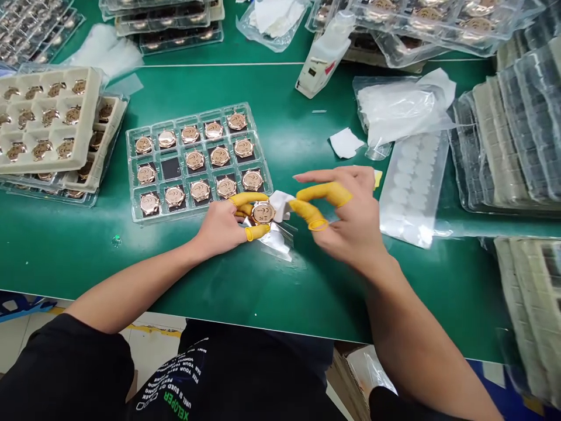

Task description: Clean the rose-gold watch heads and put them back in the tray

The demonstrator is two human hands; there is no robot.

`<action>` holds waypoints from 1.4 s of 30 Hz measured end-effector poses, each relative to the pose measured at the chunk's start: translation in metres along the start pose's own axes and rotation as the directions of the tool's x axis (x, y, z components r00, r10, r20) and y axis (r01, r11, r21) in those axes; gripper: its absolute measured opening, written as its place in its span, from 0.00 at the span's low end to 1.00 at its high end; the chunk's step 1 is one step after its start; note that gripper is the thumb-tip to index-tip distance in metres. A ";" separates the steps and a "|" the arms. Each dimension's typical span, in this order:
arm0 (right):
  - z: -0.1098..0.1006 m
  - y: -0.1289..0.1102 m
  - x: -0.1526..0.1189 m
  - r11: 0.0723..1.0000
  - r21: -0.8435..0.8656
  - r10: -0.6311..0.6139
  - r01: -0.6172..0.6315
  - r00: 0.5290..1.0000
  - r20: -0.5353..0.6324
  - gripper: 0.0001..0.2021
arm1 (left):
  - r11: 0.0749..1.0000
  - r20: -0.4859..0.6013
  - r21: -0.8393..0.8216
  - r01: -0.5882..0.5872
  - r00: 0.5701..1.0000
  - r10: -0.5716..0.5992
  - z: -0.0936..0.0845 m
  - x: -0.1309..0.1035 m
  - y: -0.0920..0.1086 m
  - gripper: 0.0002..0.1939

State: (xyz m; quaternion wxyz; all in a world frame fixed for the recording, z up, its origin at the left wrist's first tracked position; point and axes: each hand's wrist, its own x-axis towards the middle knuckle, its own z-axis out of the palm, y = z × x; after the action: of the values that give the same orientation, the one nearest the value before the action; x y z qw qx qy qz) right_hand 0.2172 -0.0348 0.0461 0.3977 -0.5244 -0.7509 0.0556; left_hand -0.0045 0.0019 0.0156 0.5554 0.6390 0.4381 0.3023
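Note:
Yellow finger cots cover several fingertips of both hands. My left hand (230, 225) grips a rose-gold round watch case (263, 213) by its edges, its marked back facing up. Just right of the case is a crumpled white wipe (281, 204), its edge pinched between the thumb and a finger of my right hand (346, 216), whose index finger is stretched out. Under the case lies a piece of clear film (278, 241). Behind my left hand, a clear plastic tray (130, 175) holds similar cases in rows; one compartment (170, 168) shows only its black bottom.
Stacked trays of cases stand at left (87, 169) and along the back. A white bottle (322, 58), a loose white wipe (346, 143), a bag of wipes (394, 108) and a strip of round pads (414, 187) lie rightward. Stacked trays (517, 140) line the right.

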 end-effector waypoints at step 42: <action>0.036 -0.003 -0.008 0.994 0.060 -0.092 0.088 0.993 0.068 0.04 | 0.997 0.014 -0.079 0.002 1.000 -0.001 0.002 0.000 -0.002 0.30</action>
State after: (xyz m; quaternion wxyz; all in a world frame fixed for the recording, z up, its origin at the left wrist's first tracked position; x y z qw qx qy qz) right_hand 0.1927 -0.0308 0.0186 0.3877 -0.4764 -0.7853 0.0773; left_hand -0.0033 0.0011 0.0136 0.5834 0.6182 0.4226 0.3143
